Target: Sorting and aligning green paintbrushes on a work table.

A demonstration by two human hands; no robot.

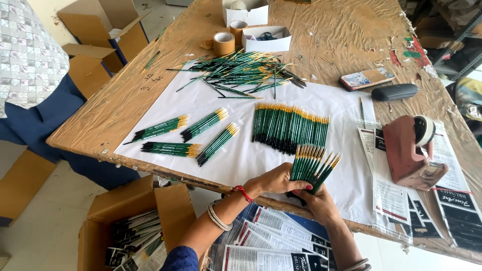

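Observation:
Both my hands hold one bunch of green-handled paint brushes (312, 164) upright at the near edge of the white paper sheet (251, 150). My left hand (276, 179) wraps the bunch from the left; my right hand (317, 200) grips it from below. A long flat row of the same brushes (288, 126) lies just beyond. Small bundles (203, 125) lie to the left, and a loose heap (241, 73) lies at the far end of the sheet.
A red tape dispenser (409, 150) stands on printed packets (452, 200) at right. A phone (365, 78), a black case (394, 92), tape rolls (224, 43) and white boxes (266, 39) sit farther back. A cardboard box (133, 221) of packets stands on the floor.

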